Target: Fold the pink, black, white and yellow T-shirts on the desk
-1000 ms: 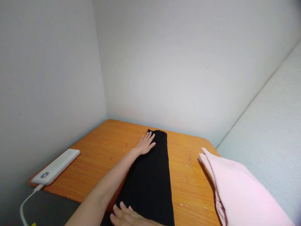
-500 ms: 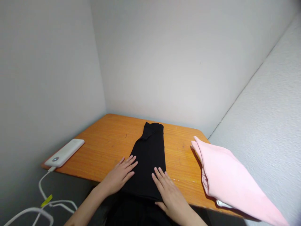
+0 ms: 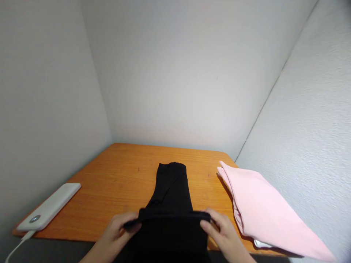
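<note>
- At 7 o'clock from the middle of the orange-brown, wood-grained table (image 3: 117,197), by its front edge, the left hand (image 3: 115,232) pinches one corner of a long, soft black cloth (image 3: 175,191) between thumb and fingers; a small dark flap shows in the grip.
- At 5 o'clock, the right hand (image 3: 224,232) pinches the opposite corner in the same way, thumb towards the wearer and fingers behind.
- Between the two hands the cloth's near end is lifted, its upper edge stretched nearly straight and slightly blurred; below that edge the black fabric hangs towards 6 o'clock, where its folds are too dark to make out.
- At 4 o'clock, a smooth, pale pink folded fabric (image 3: 263,208) lies on the table, its pointed near end reaching past the front edge; a bit of white material (image 3: 261,244) peeks out beneath it.
- At 8 o'clock, a white, slab-shaped power bank (image 3: 52,208) lies along the table's side, a thin white cable (image 3: 20,242) plugged into its near end.
- Towards 12 o'clock, the rest of the black cloth lies flat on the table, layered, narrowing to a crumpled far end short of the plain, pale grey wall (image 3: 170,73).
</note>
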Available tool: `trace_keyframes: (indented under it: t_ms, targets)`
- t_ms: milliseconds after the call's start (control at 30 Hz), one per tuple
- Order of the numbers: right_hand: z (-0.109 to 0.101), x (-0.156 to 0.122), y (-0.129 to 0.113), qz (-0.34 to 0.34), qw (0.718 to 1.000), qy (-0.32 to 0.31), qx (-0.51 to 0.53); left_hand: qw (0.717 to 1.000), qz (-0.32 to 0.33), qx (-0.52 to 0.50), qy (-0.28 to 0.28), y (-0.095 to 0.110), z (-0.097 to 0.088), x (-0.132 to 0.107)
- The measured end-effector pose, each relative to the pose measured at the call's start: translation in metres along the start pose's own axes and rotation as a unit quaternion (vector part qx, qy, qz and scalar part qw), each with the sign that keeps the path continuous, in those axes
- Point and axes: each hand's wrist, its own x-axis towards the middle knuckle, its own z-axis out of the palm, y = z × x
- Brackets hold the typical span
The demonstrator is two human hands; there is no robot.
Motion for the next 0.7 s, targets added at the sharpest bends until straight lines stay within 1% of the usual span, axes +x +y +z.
trace_keyframes:
  t_ms: [67,133,167,200,233,267,300,367,433,500,533,600,633,667,700]
  targets:
    - [-0.010,0.044,-0.001,-0.003,0.998,0.052,0.026,0.998,-0.016,0.041,0.046,0.018,-0.001,0.033]
    - [-0.015,0.093,0.002,-0.012,0.995,0.096,0.018,0.996,-0.016,0.058,0.063,0.031,0.004,0.067]
    - [-0.014,0.115,0.005,0.008,0.992,0.123,-0.011,0.996,-0.013,0.061,0.067,0.035,0.008,0.081]
    - [-0.012,0.133,0.008,0.031,0.989,0.137,-0.050,0.995,-0.010,0.066,0.071,0.038,0.014,0.094]
    - [-0.006,0.145,0.012,0.050,0.983,0.146,-0.097,0.995,-0.006,0.071,0.074,0.040,0.020,0.104]
    - [0.001,0.151,0.014,0.061,0.977,0.143,-0.146,0.994,0.000,0.077,0.075,0.041,0.027,0.112]
    - [0.012,0.151,0.017,0.061,0.971,0.130,-0.192,0.994,0.006,0.083,0.073,0.042,0.035,0.117]
    - [0.037,0.140,0.019,0.033,0.962,0.081,-0.258,0.993,0.019,0.094,0.061,0.041,0.052,0.123]
    - [0.063,0.122,0.018,0.011,0.959,0.022,-0.283,0.993,0.029,0.106,0.040,0.037,0.071,0.123]
    - [0.080,0.108,0.015,0.015,0.958,-0.021,-0.287,0.992,0.036,0.117,0.013,0.032,0.088,0.118]
    - [0.084,0.103,0.013,0.019,0.958,-0.037,-0.285,0.992,0.041,0.119,-0.005,0.028,0.095,0.115]
    - [0.084,0.097,0.009,0.028,0.959,-0.049,-0.278,0.989,0.054,0.137,-0.035,0.020,0.106,0.108]
    - [0.081,0.095,0.008,0.045,0.959,-0.039,-0.278,0.985,0.048,0.161,-0.027,0.017,0.110,0.105]
    - [0.078,0.093,0.007,0.076,0.956,-0.018,-0.282,0.980,0.026,0.196,-0.001,0.013,0.113,0.101]
    - [0.075,0.090,0.007,0.117,0.950,0.010,-0.291,0.971,-0.013,0.234,0.034,0.010,0.115,0.098]
